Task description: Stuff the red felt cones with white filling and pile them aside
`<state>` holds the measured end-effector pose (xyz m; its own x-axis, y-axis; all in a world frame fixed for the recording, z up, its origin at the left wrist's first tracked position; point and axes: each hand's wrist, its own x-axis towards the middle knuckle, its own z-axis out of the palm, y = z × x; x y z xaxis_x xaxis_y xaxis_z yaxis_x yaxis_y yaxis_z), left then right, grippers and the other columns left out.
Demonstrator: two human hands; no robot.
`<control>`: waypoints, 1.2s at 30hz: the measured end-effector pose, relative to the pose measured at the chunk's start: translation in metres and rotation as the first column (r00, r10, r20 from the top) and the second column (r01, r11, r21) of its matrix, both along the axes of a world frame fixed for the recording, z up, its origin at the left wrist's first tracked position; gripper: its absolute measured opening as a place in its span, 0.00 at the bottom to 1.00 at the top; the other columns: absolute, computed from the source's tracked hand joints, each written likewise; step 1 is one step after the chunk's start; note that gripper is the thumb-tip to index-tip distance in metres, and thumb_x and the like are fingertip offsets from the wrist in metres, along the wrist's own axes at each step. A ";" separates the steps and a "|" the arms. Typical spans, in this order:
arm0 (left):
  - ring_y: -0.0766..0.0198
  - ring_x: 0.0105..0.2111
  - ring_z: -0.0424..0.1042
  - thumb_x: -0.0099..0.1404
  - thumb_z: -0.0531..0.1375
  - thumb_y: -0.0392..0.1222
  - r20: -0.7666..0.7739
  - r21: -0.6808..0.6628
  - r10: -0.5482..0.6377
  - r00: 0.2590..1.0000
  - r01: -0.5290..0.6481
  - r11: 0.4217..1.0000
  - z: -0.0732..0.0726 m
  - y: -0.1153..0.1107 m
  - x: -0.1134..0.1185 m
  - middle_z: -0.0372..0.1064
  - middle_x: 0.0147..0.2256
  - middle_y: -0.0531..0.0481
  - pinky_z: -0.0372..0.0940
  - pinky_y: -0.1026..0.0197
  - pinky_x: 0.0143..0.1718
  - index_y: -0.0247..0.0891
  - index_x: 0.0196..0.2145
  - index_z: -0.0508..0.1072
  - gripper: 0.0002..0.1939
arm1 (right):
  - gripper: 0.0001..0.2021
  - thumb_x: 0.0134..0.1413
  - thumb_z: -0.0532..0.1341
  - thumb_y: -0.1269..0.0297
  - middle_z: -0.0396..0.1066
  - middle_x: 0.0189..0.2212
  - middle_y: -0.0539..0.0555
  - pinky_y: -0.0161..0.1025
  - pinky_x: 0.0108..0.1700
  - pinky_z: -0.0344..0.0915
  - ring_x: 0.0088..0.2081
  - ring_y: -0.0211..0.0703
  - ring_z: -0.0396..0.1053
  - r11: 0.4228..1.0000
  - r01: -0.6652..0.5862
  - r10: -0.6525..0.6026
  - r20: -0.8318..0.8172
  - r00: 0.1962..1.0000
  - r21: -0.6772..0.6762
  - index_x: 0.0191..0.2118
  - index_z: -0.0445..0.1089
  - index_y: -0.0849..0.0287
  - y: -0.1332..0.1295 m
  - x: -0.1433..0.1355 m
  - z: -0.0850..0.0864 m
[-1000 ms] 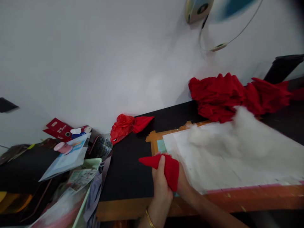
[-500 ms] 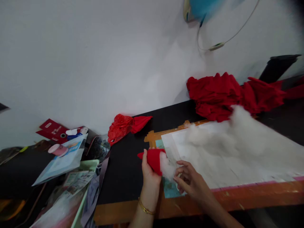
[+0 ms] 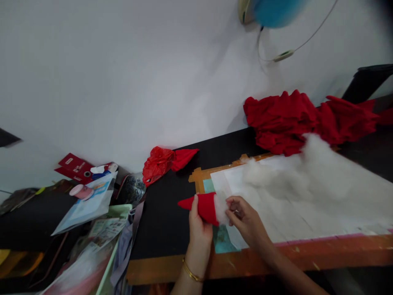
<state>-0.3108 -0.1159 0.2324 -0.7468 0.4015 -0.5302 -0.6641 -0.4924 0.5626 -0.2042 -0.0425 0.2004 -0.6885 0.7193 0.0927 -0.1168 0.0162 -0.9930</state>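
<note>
A small red cone-shaped fabric piece (image 3: 207,208), its pointed end to the left, lies in my left hand (image 3: 199,231), whose fingers wrap around it. White stuffing (image 3: 221,209) bulges out of its wide right end. At that opening, the fingertips of my right hand (image 3: 244,219) are closed in a pinch on the stuffing. A large loose pile of the same white stuffing (image 3: 319,176) spreads over a white sheet (image 3: 245,221) to the right of my hands.
Red cloth pieces (image 3: 282,123) are heaped behind the stuffing. At the back left lies a red plastic bag (image 3: 158,164) beside another red cone (image 3: 184,159). A green bin (image 3: 123,211) holding packets stands left of the black table (image 3: 159,229). A cord switch (image 3: 284,55) hangs by the wall.
My right hand has moved in closer to the cone's opening, and less stuffing sticks out. In my left hand, more of the cone's pointed end now shows. The view has shifted slightly.
</note>
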 end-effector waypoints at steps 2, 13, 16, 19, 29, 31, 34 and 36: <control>0.63 0.28 0.76 0.60 0.63 0.39 -0.049 -0.009 0.002 0.999 -0.002 1.000 -0.002 0.000 0.001 0.76 0.32 0.49 0.71 0.63 0.33 0.36 0.39 0.73 0.09 | 0.13 0.54 0.60 0.61 0.66 0.37 0.51 0.37 0.29 0.70 0.26 0.36 0.68 0.986 -0.073 0.070 -0.027 0.997 -0.150 0.45 0.62 0.55 0.001 0.004 0.006; 0.60 0.27 0.76 0.65 0.58 0.42 0.124 0.035 -0.113 0.986 0.110 0.993 -0.002 0.000 -0.007 0.76 0.28 0.43 0.71 0.60 0.33 0.31 0.32 0.75 0.11 | 0.11 0.60 0.57 0.62 0.68 0.37 0.53 0.38 0.34 0.69 0.32 0.39 0.68 1.000 0.010 -0.012 -0.096 0.995 -0.029 0.48 0.65 0.54 0.007 0.013 0.024; 0.59 0.28 0.76 0.66 0.57 0.43 0.137 0.029 -0.118 0.983 0.116 0.993 -0.004 -0.003 -0.014 0.77 0.28 0.42 0.71 0.58 0.36 0.29 0.33 0.75 0.13 | 0.17 0.58 0.58 0.69 0.65 0.45 0.55 0.37 0.33 0.68 0.30 0.36 0.65 0.918 0.053 -0.046 -0.025 0.999 0.394 0.53 0.63 0.51 0.018 0.022 0.022; 0.58 0.29 0.76 0.66 0.56 0.45 0.142 0.044 -0.187 0.972 0.182 0.982 -0.005 -0.004 -0.015 0.77 0.30 0.40 0.71 0.58 0.37 0.28 0.35 0.76 0.16 | 0.24 0.58 0.55 0.73 0.57 0.57 0.60 0.40 0.38 0.70 0.35 0.38 0.68 0.723 -0.119 0.074 0.096 0.993 0.680 0.59 0.59 0.49 0.025 0.026 0.017; 0.56 0.35 0.77 0.65 0.59 0.43 0.171 0.092 -0.298 0.939 0.286 0.954 -0.003 0.002 0.006 0.77 0.37 0.37 0.71 0.57 0.41 0.26 0.42 0.74 0.15 | 0.06 0.55 0.55 0.75 0.67 0.29 0.51 0.35 0.32 0.63 0.29 0.39 0.66 0.646 0.014 -0.106 0.072 0.992 0.763 0.33 0.66 0.58 0.030 -0.008 0.016; 0.58 0.34 0.77 0.66 0.58 0.42 0.184 0.102 -0.288 0.940 0.273 0.957 -0.002 0.003 0.007 0.77 0.35 0.39 0.71 0.60 0.39 0.27 0.41 0.74 0.14 | 0.07 0.55 0.55 0.75 0.67 0.27 0.52 0.37 0.33 0.63 0.30 0.42 0.66 0.570 0.037 -0.160 0.067 0.985 0.821 0.32 0.66 0.57 0.025 -0.013 0.014; 0.61 0.30 0.77 0.66 0.56 0.42 0.197 0.089 -0.253 0.947 0.240 0.967 -0.003 0.002 0.005 0.77 0.32 0.41 0.71 0.62 0.34 0.28 0.38 0.74 0.13 | 0.09 0.57 0.54 0.75 0.69 0.27 0.53 0.40 0.35 0.63 0.32 0.45 0.65 0.441 -0.031 -0.159 0.113 0.981 0.897 0.31 0.67 0.57 0.015 -0.013 0.009; 0.62 0.28 0.76 0.66 0.56 0.42 0.187 0.051 -0.210 0.960 0.204 0.978 -0.003 0.001 0.001 0.76 0.30 0.42 0.71 0.62 0.33 0.28 0.37 0.75 0.13 | 0.09 0.57 0.53 0.75 0.72 0.30 0.55 0.41 0.36 0.65 0.33 0.47 0.66 0.435 -0.106 -0.091 0.160 0.983 0.894 0.35 0.69 0.57 0.010 -0.006 0.008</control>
<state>-0.3094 -0.1152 0.2295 -0.5318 0.5552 -0.6394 -0.8468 -0.3477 0.4024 -0.2097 -0.0323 0.2084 -0.7667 0.2927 0.5714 0.0336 0.9071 -0.4195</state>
